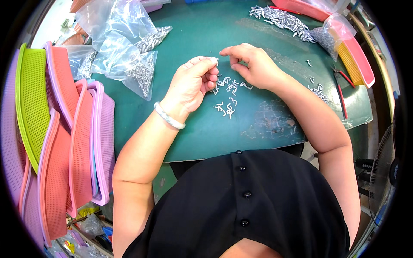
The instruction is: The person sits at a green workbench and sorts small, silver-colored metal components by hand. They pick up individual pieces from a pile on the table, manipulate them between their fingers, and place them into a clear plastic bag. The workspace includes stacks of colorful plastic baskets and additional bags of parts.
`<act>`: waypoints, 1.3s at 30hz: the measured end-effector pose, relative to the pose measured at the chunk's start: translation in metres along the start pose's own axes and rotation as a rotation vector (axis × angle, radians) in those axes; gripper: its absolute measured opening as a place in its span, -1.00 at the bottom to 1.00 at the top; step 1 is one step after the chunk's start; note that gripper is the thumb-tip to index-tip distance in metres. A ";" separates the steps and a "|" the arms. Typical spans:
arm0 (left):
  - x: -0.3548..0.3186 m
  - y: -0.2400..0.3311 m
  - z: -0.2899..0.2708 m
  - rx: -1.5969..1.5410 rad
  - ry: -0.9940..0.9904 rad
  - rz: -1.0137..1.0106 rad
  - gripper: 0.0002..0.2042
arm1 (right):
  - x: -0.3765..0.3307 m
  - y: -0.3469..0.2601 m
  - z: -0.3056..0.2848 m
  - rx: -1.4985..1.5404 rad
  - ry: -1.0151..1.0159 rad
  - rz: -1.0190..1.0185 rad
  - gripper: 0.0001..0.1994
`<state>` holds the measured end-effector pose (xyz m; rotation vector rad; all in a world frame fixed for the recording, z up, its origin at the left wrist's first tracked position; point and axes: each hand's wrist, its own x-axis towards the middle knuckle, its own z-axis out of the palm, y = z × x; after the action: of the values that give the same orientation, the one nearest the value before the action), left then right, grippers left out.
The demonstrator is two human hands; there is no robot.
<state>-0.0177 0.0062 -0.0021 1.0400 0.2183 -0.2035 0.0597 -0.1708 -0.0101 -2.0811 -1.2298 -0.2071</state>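
Note:
My left hand (194, 79), with a pale bangle (168, 115) at its wrist, is closed in a pinch above the table. Whatever sits between its thumb and fingertips is too small to make out. Just right of it, my right hand (254, 65) has its thumb and index finger apart, and nothing shows between them. Small silver-grey metal pieces (232, 87) lie loosely scattered on the green table (193, 139) below and between both hands. A few more small pieces (225, 110) lie closer to me.
Clear plastic bags (124, 47) of metal pieces lie at the far left. Stacked plastic baskets (56, 172) crowd the left side. A pile of curved metal parts (282, 21) is at the far right, near a yellow basket (349, 62). Red-handled pliers (341, 96) and small links (318, 92) lie right.

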 end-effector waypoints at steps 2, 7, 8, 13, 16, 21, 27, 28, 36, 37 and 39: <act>0.000 0.000 0.000 0.010 0.009 0.000 -0.93 | -0.001 -0.007 -0.005 0.193 -0.046 0.144 -0.63; -0.001 0.000 0.002 0.027 0.025 -0.007 -0.92 | -0.005 -0.005 -0.004 0.670 -0.018 0.280 -0.61; 0.000 -0.001 0.002 0.027 0.028 -0.008 -0.92 | -0.004 -0.006 -0.005 0.734 -0.013 0.294 -0.61; 0.002 -0.003 -0.001 0.024 0.019 -0.017 -0.92 | -0.005 -0.009 -0.007 0.900 -0.003 0.321 -0.60; -0.002 -0.001 0.004 0.018 0.004 -0.027 -0.92 | -0.004 -0.011 -0.008 0.945 0.002 0.339 -0.60; -0.002 -0.001 0.004 -0.004 -0.055 -0.044 -0.93 | -0.004 -0.015 -0.010 0.996 0.021 0.357 -0.61; -0.004 -0.002 0.007 -0.029 -0.109 -0.065 -0.94 | -0.004 -0.015 -0.010 1.095 0.018 0.395 -0.60; -0.004 -0.002 0.006 -0.035 -0.116 -0.068 -0.94 | -0.004 -0.014 -0.010 1.112 0.019 0.393 -0.60; -0.003 -0.004 0.004 -0.023 -0.156 -0.064 -0.90 | -0.004 -0.011 -0.008 1.242 0.022 0.383 -0.58; -0.003 -0.004 0.004 -0.019 -0.156 -0.063 -0.90 | -0.004 -0.011 -0.008 1.251 0.019 0.382 -0.58; -0.003 -0.003 0.004 -0.004 -0.142 -0.068 -0.90 | -0.004 -0.011 -0.008 1.270 0.011 0.382 -0.58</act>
<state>-0.0212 0.0009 -0.0019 1.0102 0.1254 -0.3366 0.0504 -0.1754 -0.0003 -1.1091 -0.6017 0.5969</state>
